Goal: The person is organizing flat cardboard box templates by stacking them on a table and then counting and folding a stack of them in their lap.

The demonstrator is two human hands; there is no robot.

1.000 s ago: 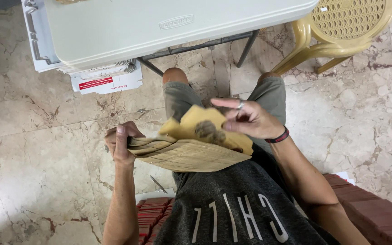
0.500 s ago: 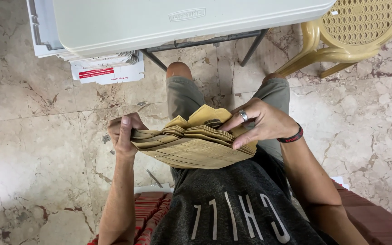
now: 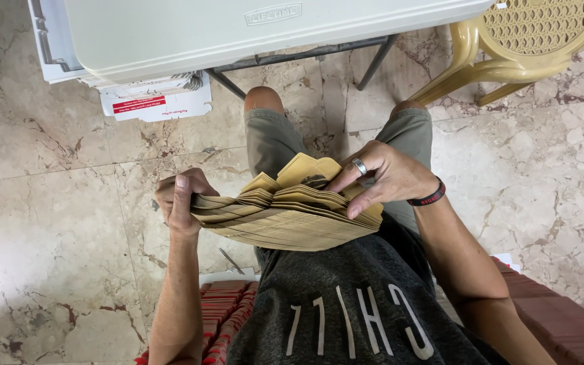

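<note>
Stack of brown paper bags (image 3: 285, 220) sits across the lap; left hand (image 3: 180, 199) clamps one end, right hand (image 3: 380, 179) spreads loosely over the other. Best fan edges gently, thumb firm.

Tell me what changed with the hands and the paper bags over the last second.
The right hand came down from above onto the top of the stack of brown paper bags, fingers pressing its fanned edges. The left hand keeps gripping the stack's left end over the lap.
</note>
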